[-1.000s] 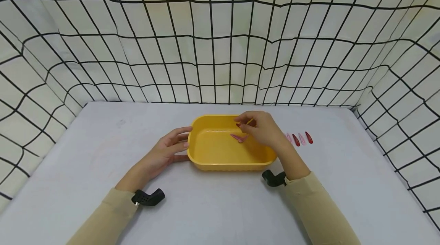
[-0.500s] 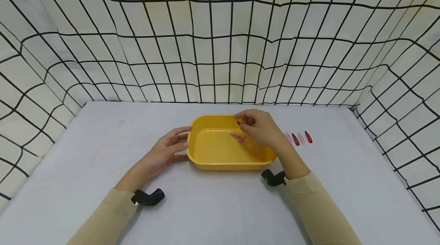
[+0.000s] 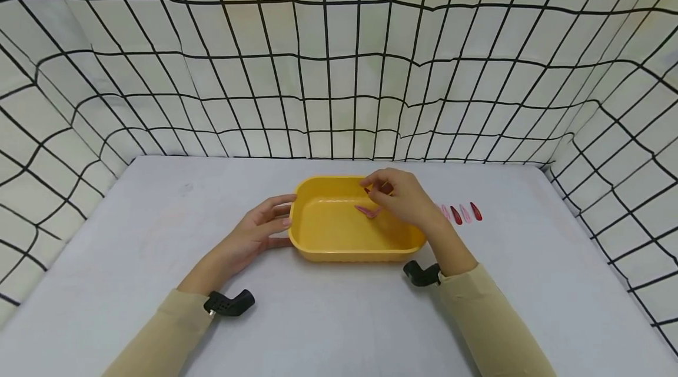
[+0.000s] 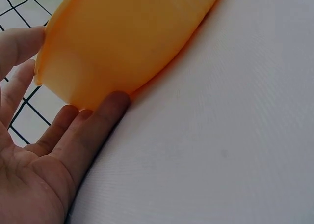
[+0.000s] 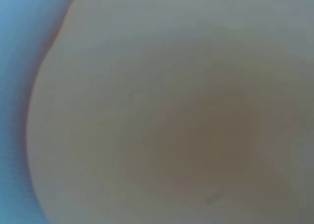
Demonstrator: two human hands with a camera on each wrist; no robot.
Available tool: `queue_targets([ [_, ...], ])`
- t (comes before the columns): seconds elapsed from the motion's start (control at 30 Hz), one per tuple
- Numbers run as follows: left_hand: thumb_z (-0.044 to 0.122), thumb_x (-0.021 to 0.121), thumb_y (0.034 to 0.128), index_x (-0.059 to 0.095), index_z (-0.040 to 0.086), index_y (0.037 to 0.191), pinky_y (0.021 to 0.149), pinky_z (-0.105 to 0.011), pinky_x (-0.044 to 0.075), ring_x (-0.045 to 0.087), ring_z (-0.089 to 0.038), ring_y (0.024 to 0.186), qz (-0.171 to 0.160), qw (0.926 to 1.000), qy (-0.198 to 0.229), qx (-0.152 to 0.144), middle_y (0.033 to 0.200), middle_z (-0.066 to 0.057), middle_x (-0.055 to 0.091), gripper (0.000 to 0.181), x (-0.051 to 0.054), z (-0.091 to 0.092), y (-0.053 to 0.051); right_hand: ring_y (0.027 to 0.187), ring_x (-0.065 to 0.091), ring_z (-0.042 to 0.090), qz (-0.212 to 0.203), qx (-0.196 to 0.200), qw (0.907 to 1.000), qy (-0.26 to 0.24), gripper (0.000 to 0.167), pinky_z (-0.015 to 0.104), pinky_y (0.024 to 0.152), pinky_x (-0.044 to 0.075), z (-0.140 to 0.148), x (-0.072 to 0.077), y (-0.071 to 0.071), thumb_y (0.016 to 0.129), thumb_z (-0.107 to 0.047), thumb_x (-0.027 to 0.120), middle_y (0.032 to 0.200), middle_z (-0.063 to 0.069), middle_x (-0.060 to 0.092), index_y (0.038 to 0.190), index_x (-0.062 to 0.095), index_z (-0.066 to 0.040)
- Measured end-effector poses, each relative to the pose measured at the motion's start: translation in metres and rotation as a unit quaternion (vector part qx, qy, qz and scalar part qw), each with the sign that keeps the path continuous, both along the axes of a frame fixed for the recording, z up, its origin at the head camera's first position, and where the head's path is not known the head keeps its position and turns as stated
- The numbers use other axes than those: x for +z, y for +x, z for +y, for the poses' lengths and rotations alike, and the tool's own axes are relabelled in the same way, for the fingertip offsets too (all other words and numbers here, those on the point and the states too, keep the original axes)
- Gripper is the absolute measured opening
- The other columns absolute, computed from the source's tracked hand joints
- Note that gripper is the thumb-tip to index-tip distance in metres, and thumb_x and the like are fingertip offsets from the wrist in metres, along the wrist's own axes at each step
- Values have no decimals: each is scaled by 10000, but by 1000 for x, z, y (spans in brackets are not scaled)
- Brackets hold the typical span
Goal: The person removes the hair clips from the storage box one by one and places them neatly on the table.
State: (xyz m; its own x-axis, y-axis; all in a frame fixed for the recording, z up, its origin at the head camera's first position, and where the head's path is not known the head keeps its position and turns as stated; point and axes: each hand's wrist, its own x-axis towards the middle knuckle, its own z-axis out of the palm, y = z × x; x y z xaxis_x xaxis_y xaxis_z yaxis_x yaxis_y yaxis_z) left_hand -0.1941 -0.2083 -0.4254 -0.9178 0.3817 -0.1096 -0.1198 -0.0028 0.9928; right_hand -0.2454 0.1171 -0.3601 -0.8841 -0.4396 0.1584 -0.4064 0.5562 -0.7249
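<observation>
On the white table a shallow yellow plastic tray (image 3: 333,233) stands in front of me in the head view. My left hand (image 3: 251,236) rests against its left end. In the left wrist view its fairly straight fingers touch the outside of the tray wall (image 4: 127,42). Over the tray's right half, my right hand (image 3: 402,197) pinches a small red hair clip (image 3: 366,190) between thumb and fingers, which partly hide it. Just below lies a pink hair clip (image 3: 367,211), spread in a V, on the tray floor. The right wrist view is too blurred to show the fingers.
Right of the tray, several hair clips lie in a row, among them a red clip (image 3: 456,215), a pink clip (image 3: 465,213) and another red clip (image 3: 476,211). Black wire mesh (image 3: 328,77) walls the table (image 3: 318,318) at the back and sides.
</observation>
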Motion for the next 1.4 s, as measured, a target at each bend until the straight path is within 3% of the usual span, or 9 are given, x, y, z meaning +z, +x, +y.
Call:
queue_targets([
  [0.17,204,602,1007,403,185,1502,961,-460,553,536,-314,1288,-28,10000,1,-17,1548,-128,372,534,0,2,0,884,635,210,-104,-120,9999,-33,214,312,750,565,2,-2,-1,957,-74,634,1052,28,688,1152,720,-86],
  [0.4,205,597,1010,397,184,1505,961,-457,554,541,-305,1281,-23,10000,5,-79,1550,-127,368,534,0,4,-3,939,643,198,-170,-280,9994,50,237,336,806,581,5,-3,-2,953,-73,644,1174,21,716,1172,724,-112],
  [0.83,221,610,1003,413,213,1495,952,-442,560,548,-291,1277,-124,9998,-147,79,1546,-115,380,530,-3,6,-3,949,666,197,-403,-283,9981,-358,273,351,873,583,13,-14,-7,917,-49,677,1127,-4,720,1183,713,-104],
  [1.1,208,582,1018,394,191,1506,947,-444,563,575,-263,1250,-40,10000,-83,-9,1553,-152,365,524,-4,3,-2,969,664,190,-641,-672,9952,-310,300,295,790,606,65,-5,-7,920,-111,696,1109,6,693,1217,689,-154],
  [1.13,209,584,1017,398,194,1504,945,-440,565,578,-258,1246,-38,9999,-99,5,1551,-146,369,521,-3,3,-1,967,671,186,-710,-704,9945,-323,310,279,728,607,73,-2,-6,923,-129,697,1132,4,695,1231,683,-161],
  [1.3,228,594,1013,409,214,1497,946,-428,566,582,-245,1243,-31,9998,-194,39,1547,-115,383,519,1,2,1,1012,703,172,-1188,-564,9879,-817,402,237,765,599,112,7,-1,935,-188,710,1241,44,694,1326,630,-142],
  [1.4,222,581,1020,402,207,1504,948,-426,564,580,-236,1244,18,9997,-226,28,1553,-128,373,517,2,2,0,1004,708,166,-1281,-614,9828,-1181,439,250,844,589,130,10,2,935,-191,711,1204,70,704,1355,603,-122],
])
